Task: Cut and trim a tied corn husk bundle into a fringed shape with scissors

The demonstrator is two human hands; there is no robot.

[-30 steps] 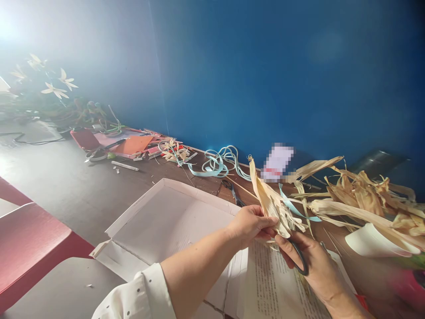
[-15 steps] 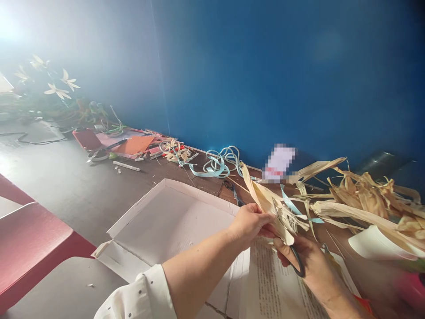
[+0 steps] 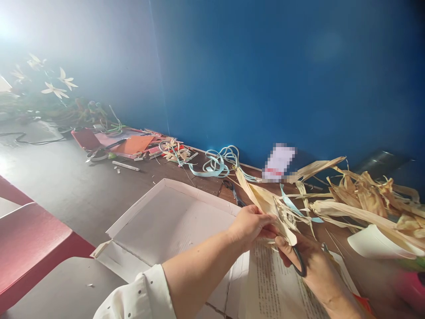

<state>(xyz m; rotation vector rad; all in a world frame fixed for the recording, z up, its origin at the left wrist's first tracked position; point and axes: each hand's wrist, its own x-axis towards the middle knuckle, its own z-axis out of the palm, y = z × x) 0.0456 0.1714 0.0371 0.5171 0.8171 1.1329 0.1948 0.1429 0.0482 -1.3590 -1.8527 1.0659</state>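
My left hand (image 3: pixel 253 227) pinches a pale corn husk (image 3: pixel 260 197) between thumb and fingers, above a white box lid (image 3: pixel 192 217) and a printed page (image 3: pixel 270 283). My right hand (image 3: pixel 303 254) is closed round scissors (image 3: pixel 300 262) with dark handles. Their blades lie against the husk close to my left fingertips, and part of the blades is hidden by it. Behind my left hand, a second pair of scissors (image 3: pixel 234 192) rests on the table. To the right lies a pile of dried husks (image 3: pixel 368 195), with light blue ribbon (image 3: pixel 291 202) beside the held one.
A white cup (image 3: pixel 375 241) lies on its side at right, near a pink object (image 3: pixel 411 288). Coiled pale blue cord (image 3: pixel 219 163), small husk flowers (image 3: pixel 175 153) and orange card (image 3: pixel 135 145) line the blue wall (image 3: pixel 265 79). A red box (image 3: pixel 36 252) stands at left.
The held husk has tilted slightly, its upper tip shifting left. My right hand and the scissors have moved very little against it. The other things stay in place.
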